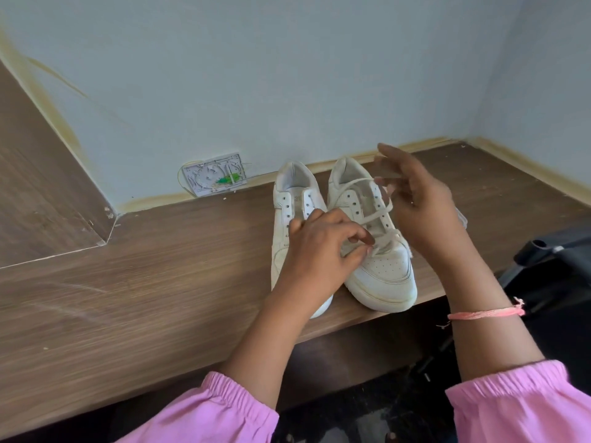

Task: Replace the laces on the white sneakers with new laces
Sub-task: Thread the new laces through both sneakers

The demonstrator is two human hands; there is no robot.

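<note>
Two white sneakers stand side by side on the wooden desk, toes toward me. The left sneaker (292, 199) has bare eyelets and no lace. The right sneaker (380, 273) carries a white lace (377, 215) crossing its lower eyelets and looping up toward the heel. My left hand (319, 251) lies over the left sneaker's front and pinches the lace at the right sneaker's lowest eyelets. My right hand (415, 199) is raised beside the right sneaker, its fingers pinching a lace strand near the collar.
The wooden desk (160, 282) meets a pale wall in a corner. A white open wall box (212, 175) with green parts leans against the wall at the back left. A black chair (553, 266) stands at the right, past the desk's front edge.
</note>
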